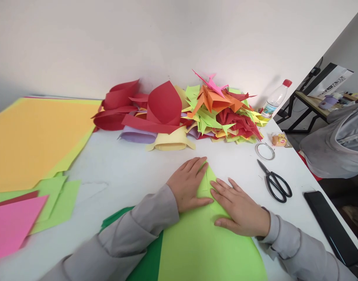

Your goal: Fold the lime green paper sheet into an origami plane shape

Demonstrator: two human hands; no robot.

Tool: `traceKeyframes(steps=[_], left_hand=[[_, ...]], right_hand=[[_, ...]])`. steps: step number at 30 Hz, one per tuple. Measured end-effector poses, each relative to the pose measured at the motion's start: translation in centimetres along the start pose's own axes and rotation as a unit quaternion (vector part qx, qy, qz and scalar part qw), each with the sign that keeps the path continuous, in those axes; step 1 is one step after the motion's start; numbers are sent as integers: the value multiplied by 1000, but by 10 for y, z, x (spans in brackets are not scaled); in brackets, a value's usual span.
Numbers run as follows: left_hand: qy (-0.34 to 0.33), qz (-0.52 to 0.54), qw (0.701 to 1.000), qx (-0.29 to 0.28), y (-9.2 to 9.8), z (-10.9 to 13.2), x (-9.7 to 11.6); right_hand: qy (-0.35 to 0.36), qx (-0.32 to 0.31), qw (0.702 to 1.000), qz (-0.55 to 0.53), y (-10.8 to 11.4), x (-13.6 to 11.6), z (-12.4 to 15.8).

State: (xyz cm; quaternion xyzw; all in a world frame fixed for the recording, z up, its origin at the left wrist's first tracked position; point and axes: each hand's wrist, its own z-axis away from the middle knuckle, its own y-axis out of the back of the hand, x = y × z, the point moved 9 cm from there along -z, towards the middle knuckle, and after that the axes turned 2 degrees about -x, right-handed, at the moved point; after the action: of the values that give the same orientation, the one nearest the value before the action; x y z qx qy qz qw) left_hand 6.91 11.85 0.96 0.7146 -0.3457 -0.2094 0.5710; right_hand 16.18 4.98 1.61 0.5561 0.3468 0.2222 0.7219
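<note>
A large light green paper sheet point(202, 246) lies in front of me, its far end folded to a point. My left hand point(190, 185) rests flat across the left side of that point, fingers stretched out. On the right side of the fold, my right hand point(236, 205) presses down with its fingers spread. Beneath the light green sheet, at its left, a dark green sheet point(149, 253) shows, partly covered by my left sleeve. Some of the folded edge is hidden under both hands.
Black-handled scissors point(275, 181), a tape roll point(265, 151), a wrapped snack point(280, 139) and a black phone point(332, 228) lie at the right. Folded paper shapes point(217, 113) and a plastic bottle point(274, 101) stand along the wall. Orange sheets point(44, 136) and pink paper point(15, 226) lie left.
</note>
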Motion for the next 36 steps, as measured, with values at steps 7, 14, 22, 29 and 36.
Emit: traceKeyframes(steps=[7, 14, 22, 29, 36], left_hand=[[5, 1, 1000, 1, -2, 1, -2], [4, 0, 1000, -4, -1, 1, -1], [4, 9, 1000, -21, 2, -1, 0], [6, 1, 1000, -22, 3, -2, 1], [7, 0, 1000, -21, 2, -1, 0]], right_hand=[[0, 5, 1000, -2, 0, 0, 0], [2, 10, 1000, 1, 1, 0, 0], [2, 17, 1000, 3, 2, -1, 0], [-3, 7, 1000, 3, 1, -1, 0], [-1, 15, 1000, -13, 3, -2, 0]])
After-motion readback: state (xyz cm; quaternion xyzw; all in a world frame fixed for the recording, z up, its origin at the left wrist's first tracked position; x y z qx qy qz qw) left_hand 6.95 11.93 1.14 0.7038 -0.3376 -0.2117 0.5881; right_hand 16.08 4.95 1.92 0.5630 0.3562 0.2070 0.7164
